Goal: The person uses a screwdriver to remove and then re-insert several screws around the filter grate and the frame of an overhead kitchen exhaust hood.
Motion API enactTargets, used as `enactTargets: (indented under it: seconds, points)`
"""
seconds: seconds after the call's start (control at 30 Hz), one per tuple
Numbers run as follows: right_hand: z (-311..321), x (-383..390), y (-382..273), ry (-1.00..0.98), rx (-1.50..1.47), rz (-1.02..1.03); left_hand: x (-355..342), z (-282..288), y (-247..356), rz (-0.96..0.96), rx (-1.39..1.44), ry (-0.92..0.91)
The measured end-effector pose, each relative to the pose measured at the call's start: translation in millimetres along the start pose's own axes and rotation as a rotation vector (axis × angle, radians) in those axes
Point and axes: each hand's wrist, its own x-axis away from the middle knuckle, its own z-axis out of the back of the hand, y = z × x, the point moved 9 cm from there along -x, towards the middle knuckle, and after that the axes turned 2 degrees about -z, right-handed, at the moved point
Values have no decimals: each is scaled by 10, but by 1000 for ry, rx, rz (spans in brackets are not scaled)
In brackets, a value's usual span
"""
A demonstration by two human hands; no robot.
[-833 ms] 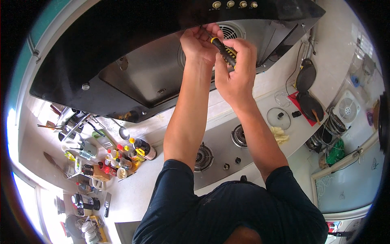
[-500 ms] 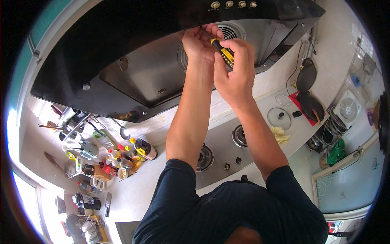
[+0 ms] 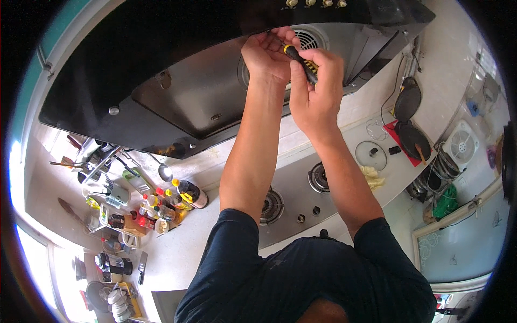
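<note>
Overhead is the black range hood (image 3: 116, 91), with its metal underside and round vent grille showing. My right hand (image 3: 321, 89) grips the black-and-yellow handle of a screwdriver (image 3: 301, 60). Its thin shaft slants up and left to the inner side of the hood's front panel. My left hand (image 3: 267, 58) is raised at that spot, palm toward me, fingers curled around the shaft's end. Whatever the left fingertips pinch is hidden, and so is the screwdriver's tip.
Below the hood lies a gas stove (image 3: 293, 196) with two burners. Left of it stand several sauce bottles (image 3: 186, 194) and a knife (image 3: 142, 267). On the right are a glass lid (image 3: 371, 156), a yellow cloth (image 3: 371, 176) and dark pans (image 3: 412, 141).
The screwdriver handle has turned in my right hand, its yellow stripe now out of sight. My right hand has shifted a little to the right; my left stays at the same spot.
</note>
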Motion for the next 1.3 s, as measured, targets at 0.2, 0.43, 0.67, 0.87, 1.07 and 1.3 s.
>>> enactTargets:
  seconds: [0.2, 0.43, 0.67, 0.87, 1.07, 1.3]
  points:
    - [25, 4, 16, 33, -4, -27, 140, 17, -13, -2, -64, 74]
    - [31, 12, -39, 74, 56, 54, 127, 110, 91, -56, -84, 37]
    - [80, 17, 59, 65, 24, -49, 137, 75, 36, -71, -101, 78]
    - [35, 98, 119, 87, -24, -39, -64, 130, 107, -196, -503, -129]
    - [96, 64, 23, 116, -80, -76, -452, 408, 283, -61, -451, -77]
    - [191, 31, 62, 141, -22, -26, -307, 156, 207, 0, -414, -83]
